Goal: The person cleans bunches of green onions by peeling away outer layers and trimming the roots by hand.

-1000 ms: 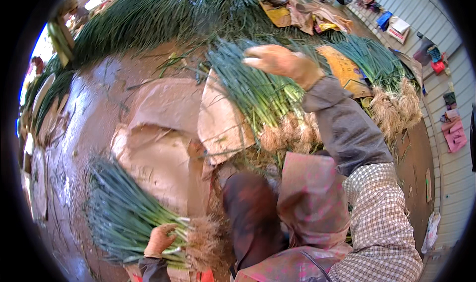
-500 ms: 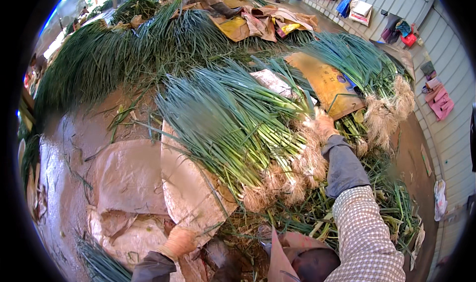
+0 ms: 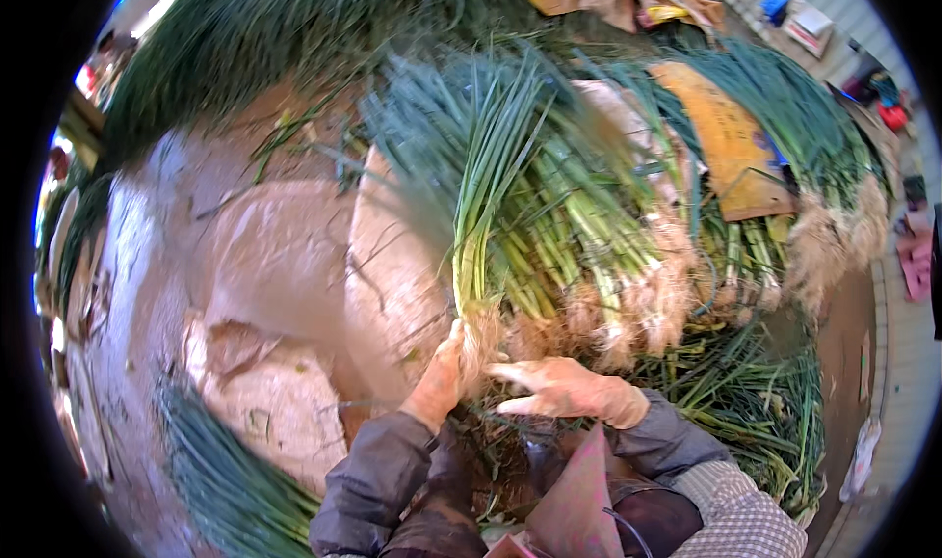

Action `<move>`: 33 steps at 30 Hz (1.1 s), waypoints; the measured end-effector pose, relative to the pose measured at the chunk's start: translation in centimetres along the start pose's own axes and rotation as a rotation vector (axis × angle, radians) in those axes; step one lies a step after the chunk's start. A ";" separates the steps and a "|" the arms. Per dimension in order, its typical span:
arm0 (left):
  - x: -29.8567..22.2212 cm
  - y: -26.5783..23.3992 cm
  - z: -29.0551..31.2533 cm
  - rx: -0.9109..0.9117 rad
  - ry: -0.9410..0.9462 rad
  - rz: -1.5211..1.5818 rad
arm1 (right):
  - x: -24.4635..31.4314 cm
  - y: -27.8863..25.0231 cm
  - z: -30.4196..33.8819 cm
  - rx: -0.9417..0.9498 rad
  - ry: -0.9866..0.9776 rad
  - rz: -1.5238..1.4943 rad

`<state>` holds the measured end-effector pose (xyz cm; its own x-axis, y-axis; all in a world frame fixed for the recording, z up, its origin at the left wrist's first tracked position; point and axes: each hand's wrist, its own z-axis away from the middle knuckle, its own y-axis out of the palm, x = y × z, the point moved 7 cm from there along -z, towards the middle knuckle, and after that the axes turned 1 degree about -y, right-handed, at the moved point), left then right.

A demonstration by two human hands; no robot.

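Observation:
A small bunch of green onions (image 3: 476,254) stands raised in front of me, its leaves pointing away and its pale roots toward me. My left hand (image 3: 439,379) grips it at the root end; part of the fingers is hidden behind the roots. Close beside those roots, my right hand (image 3: 571,391) has its thumb and forefinger stretched apart, with nothing seen in it. Behind and to the right of the held bunch lies a big pile of green onions (image 3: 589,234), with bushy roots toward me. Both hands look gloved and muddy.
Pale sacking (image 3: 388,254) lies left of the pile on wet, muddy ground (image 3: 167,264). More green onions (image 3: 834,146) rest at right beside a yellow sack (image 3: 721,146). Loose leaves (image 3: 741,401) litter the near right. A large leafy heap (image 3: 265,48) spreads across the back.
My left hand has risen from the sacking and now grips a bunch of green onions. My right hand has left the pile's far right end and come in close to the left. The view has shifted.

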<state>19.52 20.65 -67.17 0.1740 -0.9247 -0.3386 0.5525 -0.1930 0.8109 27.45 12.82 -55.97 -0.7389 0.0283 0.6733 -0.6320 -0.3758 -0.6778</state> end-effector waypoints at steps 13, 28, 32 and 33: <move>3.3 0.5 3.8 0.040 -0.028 -0.290 | -9.5 -3.6 -8.0 -0.367 0.336 -1.103; -0.5 1.4 9.2 0.021 -0.021 -0.005 | -17.2 -13.0 1.4 -0.563 0.964 0.081; -0.3 2.0 9.1 0.058 0.082 -0.264 | -8.0 -5.8 -5.4 -0.619 0.272 -0.090; 1.1 2.3 8.2 0.091 0.070 -0.224 | -8.2 -3.0 -6.7 -0.512 0.123 -0.242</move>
<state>14.34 16.53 -61.78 0.1134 -0.8312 -0.5443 0.5086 -0.4220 0.7504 33.84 19.90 -61.48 -0.5613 0.1765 0.8086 -0.7966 0.1497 -0.5857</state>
